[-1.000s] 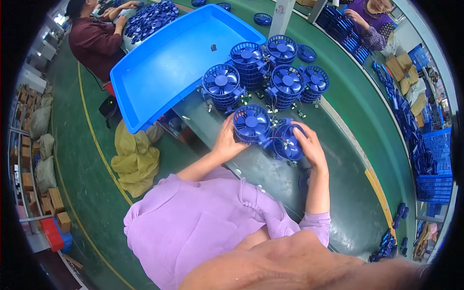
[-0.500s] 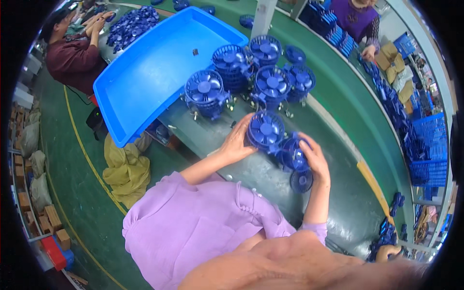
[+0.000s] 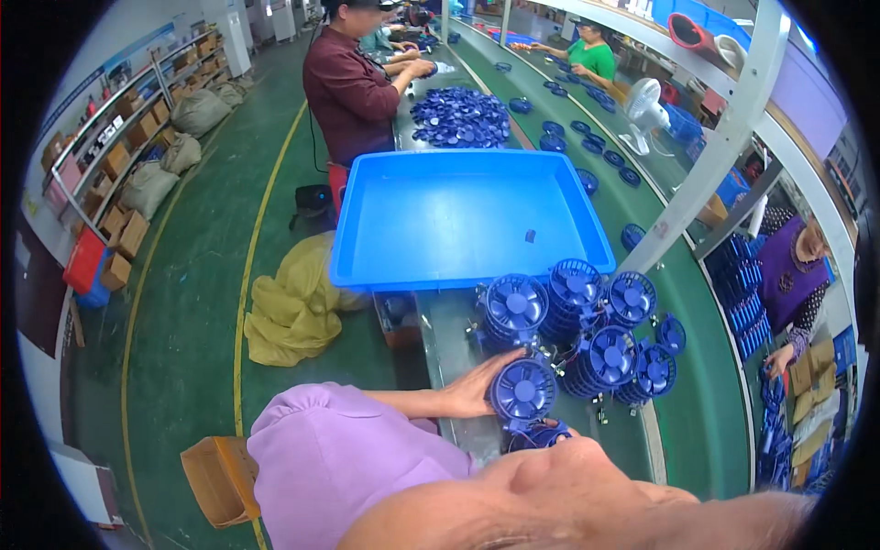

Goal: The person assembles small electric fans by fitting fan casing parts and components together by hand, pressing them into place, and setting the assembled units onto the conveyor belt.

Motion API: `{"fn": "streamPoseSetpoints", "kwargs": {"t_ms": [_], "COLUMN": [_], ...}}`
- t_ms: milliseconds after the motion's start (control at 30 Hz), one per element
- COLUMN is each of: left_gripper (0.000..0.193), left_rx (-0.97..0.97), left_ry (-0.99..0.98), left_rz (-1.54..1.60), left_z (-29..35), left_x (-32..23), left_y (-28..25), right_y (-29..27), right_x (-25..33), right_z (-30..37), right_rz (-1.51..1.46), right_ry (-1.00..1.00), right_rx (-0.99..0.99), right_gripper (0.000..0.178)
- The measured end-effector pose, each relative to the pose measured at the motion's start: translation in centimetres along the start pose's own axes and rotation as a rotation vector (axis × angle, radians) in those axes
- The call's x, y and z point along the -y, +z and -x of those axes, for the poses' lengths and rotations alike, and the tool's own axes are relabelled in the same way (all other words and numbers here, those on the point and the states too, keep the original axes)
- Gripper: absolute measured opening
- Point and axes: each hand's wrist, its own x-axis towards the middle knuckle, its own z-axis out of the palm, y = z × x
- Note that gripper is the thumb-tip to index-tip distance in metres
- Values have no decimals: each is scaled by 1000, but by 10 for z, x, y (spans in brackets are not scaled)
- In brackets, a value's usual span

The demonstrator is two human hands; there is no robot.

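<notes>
My left hand (image 3: 476,389) is wrapped round the left side of a blue fan (image 3: 523,390) in a round cage, above the near part of the bench. Just below that fan, a second blue fan part (image 3: 541,434) is partly covered at the lower edge of the picture. My right hand is almost wholly hidden there, so its grip does not show. Beyond the held fan stand several stacks of blue caged fans (image 3: 516,304), close together, with small white connectors on wires hanging among them.
A large blue tray (image 3: 440,261) lies across the bench behind the stacks, with one small dark piece inside. Farther back is a pile of blue parts (image 3: 458,119). A green conveyor belt (image 3: 706,385) runs along the right, beside a white post (image 3: 710,137). Co-workers sit at left and right.
The view has swung up and round, so the tray and far bench show more. My left hand stays on the fan; my right hand, seen gripping the second fan part before, is now mostly hidden.
</notes>
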Motion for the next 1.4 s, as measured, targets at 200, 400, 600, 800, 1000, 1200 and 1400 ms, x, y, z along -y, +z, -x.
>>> {"fn": "streamPoseSetpoints", "kwargs": {"t_ms": [200, 400, 600, 800, 1000, 1200, 1400], "left_gripper": [113, 115, 100, 121, 102, 102, 94], "left_rx": [114, 195, 150, 50, -78, -122, -21], "left_ry": [-55, -55, -112, -32, 143, 67, 197], "left_rz": [29, 55, 131, 160, 62, 150, 42], "left_z": [-9, -3, -4, -2, -15, -11, -18], "left_x": [-6, -19, -11, -12, -17, -9, -11], "left_y": [-9, -22, -10, -3, 4, 8, 7], "right_y": [-35, -43, -17, -13, -5, -40, -55], "right_x": [12, 2, 28, 28, 57, 47, 74], "right_z": [3, 7, -3, -8, 5, 16, 28], "right_rz": [307, 330, -19, 170, 485, 502, 86], "right_ry": [-85, 21, -11, 4, -93, 18, 442], "right_rx": [-115, -250, -21, -105, -165, 19, -277], "right_gripper": [37, 37, 34, 35, 35, 41, 46]}}
